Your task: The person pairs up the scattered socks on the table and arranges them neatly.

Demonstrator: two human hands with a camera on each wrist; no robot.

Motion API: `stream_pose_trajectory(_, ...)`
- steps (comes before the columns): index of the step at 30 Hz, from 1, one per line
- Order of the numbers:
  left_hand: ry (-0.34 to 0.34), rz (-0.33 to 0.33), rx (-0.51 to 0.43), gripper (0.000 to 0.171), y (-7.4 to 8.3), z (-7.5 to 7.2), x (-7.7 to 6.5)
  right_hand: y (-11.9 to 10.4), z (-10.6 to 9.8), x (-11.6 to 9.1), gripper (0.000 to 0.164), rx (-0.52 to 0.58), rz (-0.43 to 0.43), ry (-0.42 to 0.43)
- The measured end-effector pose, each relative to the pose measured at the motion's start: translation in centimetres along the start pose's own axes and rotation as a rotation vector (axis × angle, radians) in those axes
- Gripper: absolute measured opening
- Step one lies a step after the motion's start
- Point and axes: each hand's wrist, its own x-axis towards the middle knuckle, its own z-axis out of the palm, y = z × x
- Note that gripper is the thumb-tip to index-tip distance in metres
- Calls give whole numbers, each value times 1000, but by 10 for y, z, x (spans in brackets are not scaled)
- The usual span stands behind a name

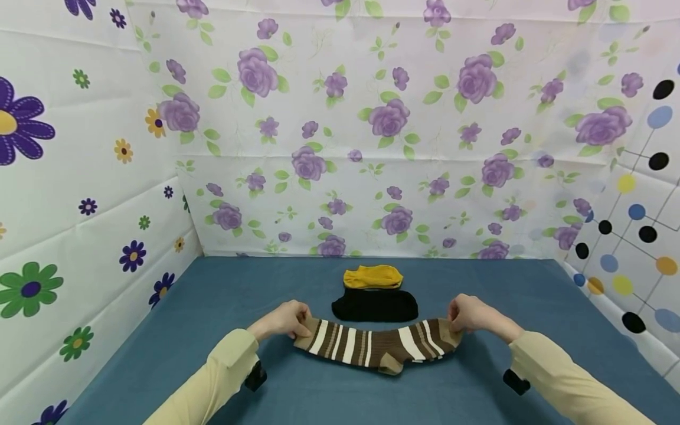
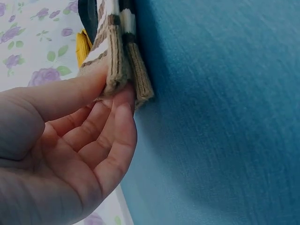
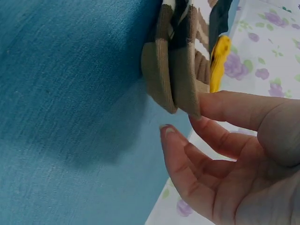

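A pair of brown striped socks (image 1: 379,348), with white bands and tan cuffs, heels and toes, stretches between both hands, sagging in the middle. My left hand (image 1: 284,319) pinches the cuff end. In the left wrist view two ribbed cuffs (image 2: 117,70) lie side by side, with the thumb on the nearer one. My right hand (image 1: 474,314) pinches the toe end between thumb and index finger. Two tan toes (image 3: 185,84) show in the right wrist view, slightly apart, the thumb against one and the other fingers loosely bent below.
Just behind the striped socks lie black socks (image 1: 374,306), and beyond them yellow socks (image 1: 373,277), on a blue cloth-covered table (image 1: 265,277). A flower-patterned sheet (image 1: 340,136) hangs at the back, with patterned sheets on both sides.
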Motion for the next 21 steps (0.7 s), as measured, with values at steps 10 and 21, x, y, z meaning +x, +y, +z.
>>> stream_pose_trajectory(10, 20, -24, 32, 17, -4, 4, 2, 3, 6, 1, 14, 12, 52, -14)
stream_pose_trajectory(21, 169, 12, 157, 22, 5, 0, 4, -3, 1, 6, 19, -79, -67, 74)
